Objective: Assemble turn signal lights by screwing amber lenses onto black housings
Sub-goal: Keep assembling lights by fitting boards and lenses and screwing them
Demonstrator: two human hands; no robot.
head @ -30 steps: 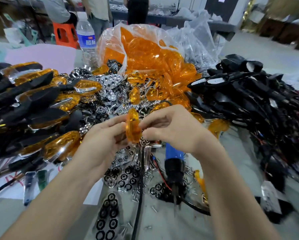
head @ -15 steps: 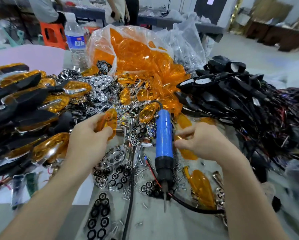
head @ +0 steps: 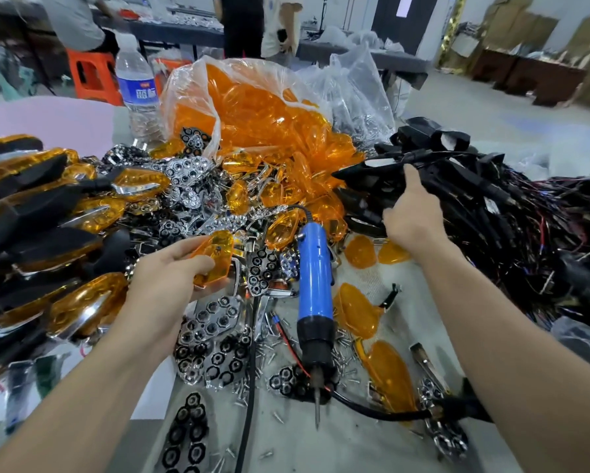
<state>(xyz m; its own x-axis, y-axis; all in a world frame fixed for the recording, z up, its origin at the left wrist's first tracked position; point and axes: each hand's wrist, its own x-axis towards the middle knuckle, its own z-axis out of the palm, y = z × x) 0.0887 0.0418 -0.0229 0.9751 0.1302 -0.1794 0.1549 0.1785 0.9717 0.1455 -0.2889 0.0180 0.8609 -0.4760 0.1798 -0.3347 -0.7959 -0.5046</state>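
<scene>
My left hand (head: pixel 170 278) grips an amber lens (head: pixel 215 257) at centre left, above chrome reflector plates. My right hand (head: pixel 411 213) reaches into the pile of black housings with wires (head: pixel 512 213) at the right; its thumb points up along a black housing (head: pixel 365 172) and its fingers curl down among the black parts, but what they hold is hidden. A blue electric screwdriver (head: pixel 315 285) lies between my arms, bit pointing toward me. A clear bag of amber lenses (head: pixel 262 121) spills open at the back centre.
Finished amber-and-black lights (head: pixel 47 213) are stacked at the left. Chrome reflectors (head: pixel 211 339), loose screws (head: pixel 269 356) and loose amber lenses (head: pixel 387 373) litter the table. A water bottle (head: pixel 138 87) stands behind. People stand at a far table.
My right hand has moved from beside the screwdriver up and right into the black housing pile. My left hand still holds the amber lens, slightly lower. The view has shifted.
</scene>
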